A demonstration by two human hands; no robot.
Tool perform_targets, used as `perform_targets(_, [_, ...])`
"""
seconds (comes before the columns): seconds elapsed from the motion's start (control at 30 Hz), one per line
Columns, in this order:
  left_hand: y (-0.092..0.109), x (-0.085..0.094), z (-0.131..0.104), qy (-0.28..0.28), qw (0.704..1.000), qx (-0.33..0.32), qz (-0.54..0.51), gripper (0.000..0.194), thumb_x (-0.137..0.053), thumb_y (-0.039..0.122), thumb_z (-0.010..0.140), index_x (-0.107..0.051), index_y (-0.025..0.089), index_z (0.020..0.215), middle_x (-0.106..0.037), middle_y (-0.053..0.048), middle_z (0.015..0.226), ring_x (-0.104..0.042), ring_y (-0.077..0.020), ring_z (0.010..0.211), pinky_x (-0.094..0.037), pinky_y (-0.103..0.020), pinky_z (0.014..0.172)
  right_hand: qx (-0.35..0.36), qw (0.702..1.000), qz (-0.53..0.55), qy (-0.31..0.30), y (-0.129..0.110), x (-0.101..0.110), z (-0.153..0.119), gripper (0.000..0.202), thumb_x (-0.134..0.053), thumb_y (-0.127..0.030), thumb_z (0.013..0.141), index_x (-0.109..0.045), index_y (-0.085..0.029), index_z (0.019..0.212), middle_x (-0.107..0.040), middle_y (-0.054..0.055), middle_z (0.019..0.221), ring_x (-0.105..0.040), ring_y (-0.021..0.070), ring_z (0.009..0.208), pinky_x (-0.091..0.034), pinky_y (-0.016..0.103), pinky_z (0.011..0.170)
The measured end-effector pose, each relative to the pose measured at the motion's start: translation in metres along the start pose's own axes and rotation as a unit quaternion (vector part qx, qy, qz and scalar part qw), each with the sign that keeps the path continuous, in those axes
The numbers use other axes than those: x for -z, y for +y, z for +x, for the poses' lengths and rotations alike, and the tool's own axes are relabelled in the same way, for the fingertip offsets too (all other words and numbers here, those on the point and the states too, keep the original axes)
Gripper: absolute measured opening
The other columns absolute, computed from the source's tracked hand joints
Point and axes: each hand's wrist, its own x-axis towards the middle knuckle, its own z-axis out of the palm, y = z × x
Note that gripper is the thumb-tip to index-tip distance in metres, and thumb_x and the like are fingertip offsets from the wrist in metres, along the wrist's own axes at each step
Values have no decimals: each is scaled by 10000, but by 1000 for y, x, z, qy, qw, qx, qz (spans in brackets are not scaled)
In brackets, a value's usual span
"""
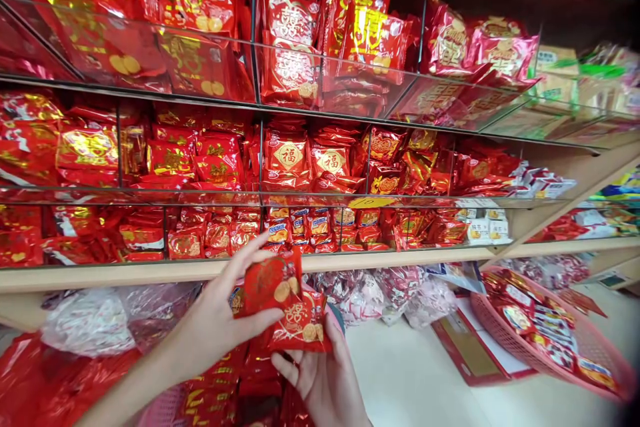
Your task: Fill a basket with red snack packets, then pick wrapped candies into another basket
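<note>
Red snack packets (287, 307) gripped by left hand (220, 320) and right hand (325, 380); shelf packs (289, 157) read 福.

Shelves of red snack packets

A wooden shelf unit (350, 259) held rows of red and gold packets (210, 153) behind glass dividers (260, 160). Below it lay clear plastic bags (90, 323); to its lower right stood a pink basket (595, 353) of packets.

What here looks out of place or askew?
Nothing damaged or spilled. One oddity: the pink basket of red snack packs sits tilted on the floor at right. Both hands hold red packets below the shelves.
</note>
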Motion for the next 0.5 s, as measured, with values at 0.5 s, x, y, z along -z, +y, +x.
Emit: perform_targets(0.5, [-2,-2,-8,-33,989,-45,139,892,-635,375,808,-66,326,1494,-468,-102,1431,-479,-267,1268,-474,-439,973,-8,1000,-29,6,6,-1,-1,435,-540,-503,858,-619,-217,1175,-696,76,1146,-675,173,915,-520,326,803])
